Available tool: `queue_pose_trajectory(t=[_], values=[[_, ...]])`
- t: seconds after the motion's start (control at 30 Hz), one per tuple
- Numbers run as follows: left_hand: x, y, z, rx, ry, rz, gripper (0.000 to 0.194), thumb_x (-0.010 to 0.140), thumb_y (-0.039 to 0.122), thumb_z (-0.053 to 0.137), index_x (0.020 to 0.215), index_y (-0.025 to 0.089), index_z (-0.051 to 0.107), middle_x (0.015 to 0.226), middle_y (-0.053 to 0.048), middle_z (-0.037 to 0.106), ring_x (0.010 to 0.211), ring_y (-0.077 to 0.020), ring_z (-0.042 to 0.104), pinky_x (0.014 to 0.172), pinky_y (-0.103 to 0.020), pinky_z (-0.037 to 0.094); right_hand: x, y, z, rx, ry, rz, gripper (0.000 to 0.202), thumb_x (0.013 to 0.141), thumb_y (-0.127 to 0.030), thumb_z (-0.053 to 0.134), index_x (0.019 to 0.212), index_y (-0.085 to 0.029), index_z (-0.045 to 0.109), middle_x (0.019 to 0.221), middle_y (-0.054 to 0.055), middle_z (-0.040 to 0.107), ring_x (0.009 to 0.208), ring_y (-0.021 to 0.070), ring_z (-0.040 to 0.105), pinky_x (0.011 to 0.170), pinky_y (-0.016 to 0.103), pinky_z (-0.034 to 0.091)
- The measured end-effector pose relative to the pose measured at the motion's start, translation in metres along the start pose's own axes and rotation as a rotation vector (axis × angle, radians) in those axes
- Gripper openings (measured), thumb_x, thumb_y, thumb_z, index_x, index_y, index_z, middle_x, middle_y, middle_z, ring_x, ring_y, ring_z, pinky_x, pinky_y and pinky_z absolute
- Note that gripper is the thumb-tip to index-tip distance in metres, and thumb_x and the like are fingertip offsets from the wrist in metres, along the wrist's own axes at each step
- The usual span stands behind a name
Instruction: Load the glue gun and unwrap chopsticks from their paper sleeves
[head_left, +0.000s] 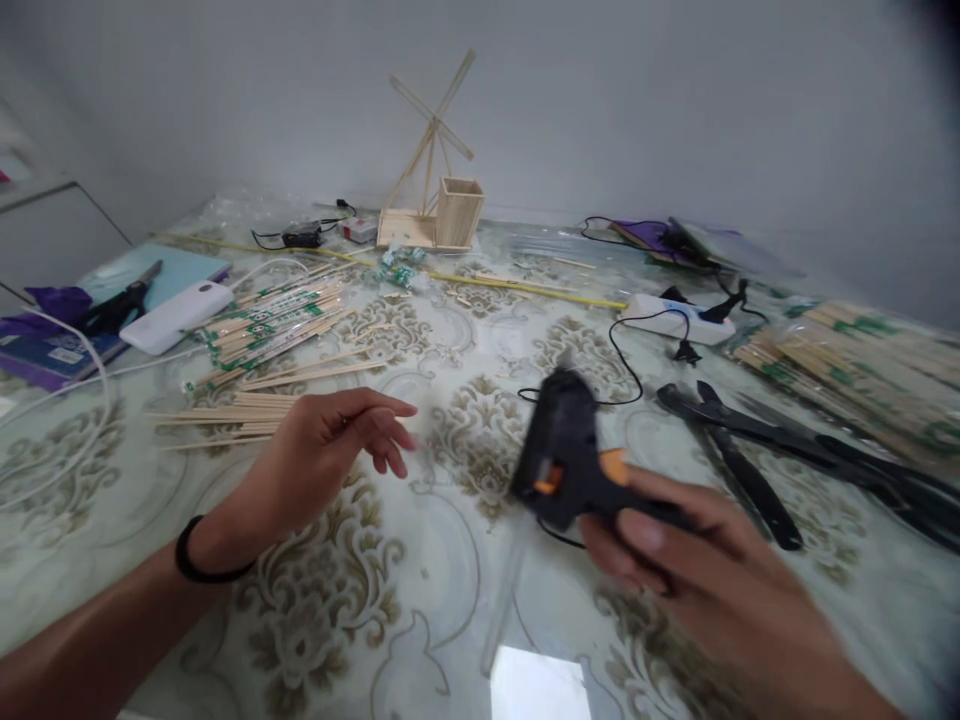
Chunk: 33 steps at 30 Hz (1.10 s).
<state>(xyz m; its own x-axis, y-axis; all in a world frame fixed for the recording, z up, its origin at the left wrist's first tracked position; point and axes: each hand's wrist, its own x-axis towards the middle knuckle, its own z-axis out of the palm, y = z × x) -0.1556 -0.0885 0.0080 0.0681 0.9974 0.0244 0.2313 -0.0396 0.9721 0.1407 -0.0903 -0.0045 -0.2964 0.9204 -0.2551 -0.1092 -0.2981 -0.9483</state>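
My right hand [675, 550] is wrapped round the handle of a black and orange hot glue gun [566, 450], held above the table and slightly blurred. A clear glue stick [504, 600] sticks out of the gun toward me. My left hand [337, 430], with a black band on the wrist, hovers with bent, loosely parted fingers and nothing visible in them. Just beyond it lie loose wooden skewers [255, 412]. At the back stands a small windmill of sticks [433, 125] on a wooden base, beside a square wooden stick box [459, 215].
Wrapped chopsticks [277, 325] and a white power bank [176, 315] lie left, near scissors [124, 300] on books. A yellow tape measure [525, 288] crosses the back. To the right are a power strip [679, 318], black cutters [810, 440] and bagged chopsticks [862, 350].
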Motion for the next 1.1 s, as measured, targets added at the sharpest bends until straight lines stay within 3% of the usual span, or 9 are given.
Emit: queue_pose_trajectory(t=[0.1,0.2,0.43,0.57,0.67,0.8,0.9,0.97,1.1], values=[[0.000,-0.004,-0.001,0.062,-0.057,0.020,0.016,0.094,0.028,0.066,0.102,0.021,0.078,0.095,-0.003,0.082,0.071,-0.0111,0.072,0.070,-0.023,0.056,0.000,-0.017,-0.007,0.084,0.084,-0.097,0.032,0.076,-0.049,0.084,0.091,-0.021,0.077,0.055,-0.002,0.048,0.050,0.0108,0.030,0.050,0.030,0.019],[0.000,-0.003,0.000,0.109,-0.053,-0.035,0.008,0.085,0.028,0.077,0.087,0.020,0.078,0.078,0.002,0.079,0.065,-0.0101,0.070,0.068,-0.021,0.053,0.002,-0.023,-0.007,0.094,0.154,-0.174,0.029,0.078,-0.047,0.081,0.089,-0.020,0.074,0.057,-0.001,0.050,0.050,0.0105,0.034,0.049,0.029,0.025],[0.000,0.002,0.003,0.405,-0.009,0.012,0.033,0.095,0.036,0.061,0.067,0.019,0.064,0.052,0.007,0.058,0.048,-0.0068,0.048,0.052,-0.021,0.037,0.014,-0.013,-0.006,0.026,0.126,-0.190,0.017,0.080,-0.025,0.081,0.089,-0.026,0.066,0.081,0.001,0.066,0.056,0.0112,0.047,0.053,0.028,0.037],[0.000,0.002,0.003,0.533,-0.003,0.093,0.043,0.100,0.034,0.052,0.059,0.018,0.051,0.049,0.007,0.050,0.046,-0.0069,0.041,0.052,-0.023,0.033,0.019,-0.004,-0.013,-0.109,0.166,-0.293,0.016,0.088,-0.034,0.075,0.092,-0.029,0.061,0.081,-0.002,0.060,0.064,0.0144,0.046,0.057,0.028,0.038],[0.000,0.000,0.002,0.571,-0.003,0.098,0.050,0.102,0.036,0.048,0.055,0.018,0.048,0.048,0.006,0.050,0.047,-0.0076,0.044,0.055,-0.023,0.035,0.018,-0.001,-0.014,-0.342,0.200,-0.376,0.022,0.099,-0.048,0.058,0.112,-0.031,0.062,0.093,0.001,0.060,0.078,0.0193,0.051,0.068,0.033,0.043],[0.000,-0.009,0.002,0.552,-0.123,0.078,0.026,0.099,0.027,0.054,0.082,0.021,0.074,0.073,0.004,0.075,0.065,-0.0103,0.065,0.066,-0.022,0.045,0.012,-0.003,-0.005,-0.738,0.119,-0.346,0.032,0.105,-0.049,0.045,0.129,-0.030,0.052,0.095,0.003,0.057,0.085,0.0223,0.053,0.074,0.035,0.047],[0.001,-0.014,0.002,0.551,-0.150,0.100,0.022,0.096,0.022,0.058,0.104,0.025,0.078,0.095,0.002,0.081,0.084,-0.0132,0.073,0.080,-0.023,0.049,0.009,-0.004,0.002,-0.842,0.011,-0.388,0.034,0.107,-0.044,0.038,0.138,-0.030,0.042,0.105,0.004,0.055,0.095,0.0234,0.055,0.085,0.037,0.049],[0.002,-0.014,0.002,0.556,-0.105,0.060,0.017,0.094,0.028,0.063,0.094,0.024,0.079,0.079,0.002,0.079,0.072,-0.0132,0.071,0.070,-0.023,0.049,0.007,-0.003,0.005,-0.859,-0.050,-0.409,0.033,0.108,-0.041,0.034,0.139,-0.029,0.039,0.111,0.006,0.053,0.101,0.0240,0.055,0.090,0.039,0.048],[0.001,-0.009,0.000,0.569,-0.003,0.007,0.039,0.097,0.041,0.059,0.067,0.018,0.070,0.053,0.002,0.065,0.050,-0.0113,0.057,0.053,-0.023,0.042,0.007,0.001,0.010,-0.893,-0.107,-0.355,0.025,0.110,-0.038,0.028,0.112,-0.026,0.049,0.104,0.006,0.054,0.094,0.0232,0.056,0.084,0.039,0.048]])
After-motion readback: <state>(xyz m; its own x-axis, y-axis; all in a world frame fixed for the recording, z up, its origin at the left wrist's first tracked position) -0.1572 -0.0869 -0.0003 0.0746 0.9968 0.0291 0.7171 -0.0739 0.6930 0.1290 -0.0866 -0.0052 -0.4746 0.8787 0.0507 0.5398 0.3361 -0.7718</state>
